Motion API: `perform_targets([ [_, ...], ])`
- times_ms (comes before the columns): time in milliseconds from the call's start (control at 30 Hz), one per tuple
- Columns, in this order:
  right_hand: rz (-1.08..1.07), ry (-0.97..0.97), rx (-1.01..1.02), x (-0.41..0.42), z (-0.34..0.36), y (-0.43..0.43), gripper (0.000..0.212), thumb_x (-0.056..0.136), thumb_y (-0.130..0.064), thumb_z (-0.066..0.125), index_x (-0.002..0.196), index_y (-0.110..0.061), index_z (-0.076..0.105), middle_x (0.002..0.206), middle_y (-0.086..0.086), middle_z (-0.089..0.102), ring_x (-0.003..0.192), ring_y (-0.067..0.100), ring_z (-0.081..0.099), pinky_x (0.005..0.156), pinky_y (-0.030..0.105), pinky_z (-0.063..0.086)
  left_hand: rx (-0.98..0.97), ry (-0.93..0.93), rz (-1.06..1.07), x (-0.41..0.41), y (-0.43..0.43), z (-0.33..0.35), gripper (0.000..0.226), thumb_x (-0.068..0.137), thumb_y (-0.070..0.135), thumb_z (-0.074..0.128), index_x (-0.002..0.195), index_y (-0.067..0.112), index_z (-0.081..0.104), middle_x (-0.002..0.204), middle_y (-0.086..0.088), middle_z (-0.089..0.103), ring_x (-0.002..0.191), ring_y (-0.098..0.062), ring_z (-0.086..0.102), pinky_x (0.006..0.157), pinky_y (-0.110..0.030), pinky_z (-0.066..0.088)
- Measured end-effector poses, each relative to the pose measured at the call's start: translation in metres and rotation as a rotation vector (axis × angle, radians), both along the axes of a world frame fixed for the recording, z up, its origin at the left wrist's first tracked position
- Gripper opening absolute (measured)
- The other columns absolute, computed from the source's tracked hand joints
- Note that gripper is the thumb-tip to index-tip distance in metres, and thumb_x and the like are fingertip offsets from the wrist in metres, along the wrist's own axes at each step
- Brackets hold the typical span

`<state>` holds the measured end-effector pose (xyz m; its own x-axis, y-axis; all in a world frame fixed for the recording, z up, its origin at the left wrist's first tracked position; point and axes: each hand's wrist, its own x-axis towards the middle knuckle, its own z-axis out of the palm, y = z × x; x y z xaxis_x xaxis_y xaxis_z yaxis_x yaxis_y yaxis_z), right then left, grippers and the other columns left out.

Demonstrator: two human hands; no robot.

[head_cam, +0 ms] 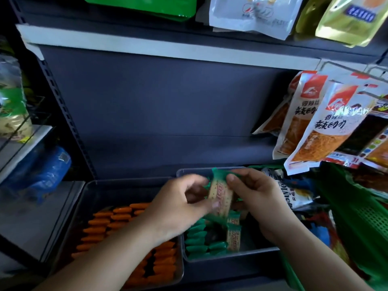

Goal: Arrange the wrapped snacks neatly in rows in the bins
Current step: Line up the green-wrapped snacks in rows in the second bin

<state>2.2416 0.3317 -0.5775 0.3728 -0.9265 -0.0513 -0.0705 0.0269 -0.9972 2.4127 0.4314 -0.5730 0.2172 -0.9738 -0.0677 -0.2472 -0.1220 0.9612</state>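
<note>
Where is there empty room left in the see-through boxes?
Left clear plastic bin: bare floor at the back, behind the orange wrapped snacks. Right clear plastic bin: bare front right corner, beside the green wrapped snacks. Crowded: its left side, and the green mesh basket.

A biscuit packet (220, 198) is showing a cream face dotted with tiny spots and red lettering, its crimped ends shining green. Orange snacks (117, 219) are glowing in one clear bin (88, 185), and green-ended snacks (197, 238) are colouring the other bin (195, 170). The shelf panel (157, 106) is looking dark slate-blue. Hanging packets (327, 127) are displaying white, red and orange with black lettering. A perforated basket (361, 223) is showing green, a pouch (348, 19) gold and a bag (42, 171) blue.
</note>
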Motion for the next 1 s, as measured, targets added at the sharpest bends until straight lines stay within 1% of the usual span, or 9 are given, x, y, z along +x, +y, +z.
perform_targets([
  [100, -0.071, -0.012, -0.002, -0.002, -0.006, -0.012, 0.006, 0.095, -0.014, 0.07, 0.097, -0.011, 0.075, 0.089, 0.014, 0.078, 0.081, 0.028, 0.075, 0.071, 0.045, 0.063, 0.047, -0.016, -0.037, -0.011, -0.011, -0.01, 0.03, 0.087, 0.014, 0.082, 0.106, 0.034, 0.071, 0.092, 0.011, 0.076, 0.079, -0.004, 0.072, 0.075, -0.022, 0.059],
  [267, 0.015, -0.036, 0.072, -0.01, -0.006, -0.023, 0.016, 0.1, -0.013, 0.061, 0.105, -0.004, 0.073, 0.097, 0.02, 0.077, 0.092, 0.037, 0.076, 0.08, 0.053, 0.062, 0.056, -0.056, -0.011, -0.006, -0.022, -0.021, 0.03, 0.091, 0.014, 0.078, 0.11, 0.034, 0.067, 0.094, 0.005, 0.073, 0.077, -0.006, 0.071, 0.066, -0.019, 0.057],
  [400, 0.0, -0.072, 0.172, -0.008, -0.007, -0.024, 0.015, 0.097, -0.013, 0.065, 0.096, -0.004, 0.077, 0.095, 0.022, 0.077, 0.085, 0.035, 0.076, 0.078, 0.049, 0.062, 0.043, -0.273, 0.018, -0.003, -0.025, -0.036, 0.029, 0.087, 0.036, 0.08, 0.107, 0.041, 0.059, 0.098, 0.015, 0.069, 0.087, -0.002, 0.069, 0.08, -0.036, 0.059],
  [500, 0.027, -0.07, 0.169, -0.002, -0.011, -0.018, 0.015, 0.097, -0.015, 0.067, 0.097, -0.007, 0.08, 0.096, 0.02, 0.078, 0.087, 0.034, 0.077, 0.071, 0.041, 0.061, -0.08, -0.442, 0.073, -0.013, -0.022, -0.032, 0.043, 0.077, 0.052, 0.083, 0.099, 0.038, 0.049, 0.097, 0.019, 0.06, 0.092, 0.0, 0.059, 0.076, -0.029, 0.052],
  [600, 0.093, -0.07, 0.147, 0.003, -0.015, -0.009, 0.024, 0.099, -0.024, 0.064, 0.097, -0.006, 0.08, 0.097, 0.021, 0.077, 0.094, 0.037, 0.076, 0.073, 0.045, 0.063, -0.086, -0.517, 0.121, -0.02, -0.019, -0.026, 0.05, 0.071, 0.06, 0.081, 0.092, 0.034, 0.043, 0.088, 0.014, 0.055, 0.081, -0.002, 0.055, 0.067, -0.029, 0.049],
  [700, 0.14, -0.059, 0.148, 0.001, -0.014, -0.009, 0.025, 0.098, -0.028, 0.063, 0.105, -0.011, 0.079, 0.103, 0.016, 0.077, 0.096, 0.03, 0.076, 0.079, 0.046, 0.064, -0.098, -0.411, 0.126, -0.015, -0.024, -0.029, 0.038, 0.081, 0.047, 0.079, 0.089, 0.031, 0.046, 0.081, 0.009, 0.062, 0.074, -0.007, 0.06, 0.065, -0.037, 0.051],
  [800, 0.118, -0.027, 0.076, -0.007, -0.017, -0.016, 0.022, 0.095, -0.013, 0.069, 0.115, -0.019, 0.075, 0.103, 0.002, 0.075, 0.097, 0.02, 0.073, 0.088, 0.045, 0.062, -0.089, -0.156, 0.066, -0.012, -0.025, -0.027, 0.024, 0.087, 0.042, 0.078, 0.091, 0.028, 0.059, 0.085, 0.004, 0.069, 0.08, -0.014, 0.068, 0.075, -0.045, 0.057],
  [933, 0.18, 0.0, -0.015, -0.012, -0.025, -0.017, 0.021, 0.094, -0.005, 0.069, 0.11, -0.018, 0.075, 0.1, 0.01, 0.077, 0.094, 0.026, 0.074, 0.079, 0.036, 0.062, -0.081, -0.082, 0.01, -0.012, -0.022, -0.022, 0.014, 0.09, 0.04, 0.078, 0.094, 0.031, 0.068, 0.085, 0.006, 0.072, 0.079, -0.008, 0.069, 0.072, -0.029, 0.057],
  [1000, 0.195, 0.042, -0.087, -0.013, -0.026, -0.017, 0.018, 0.094, -0.005, 0.071, 0.104, -0.019, 0.075, 0.096, 0.012, 0.077, 0.091, 0.027, 0.073, 0.076, 0.033, 0.061, -0.099, -0.076, 0.055, -0.008, -0.024, -0.022, 0.013, 0.091, 0.042, 0.075, 0.096, 0.032, 0.07, 0.08, -0.001, 0.071, 0.074, -0.017, 0.069, 0.066, -0.03, 0.053],
])
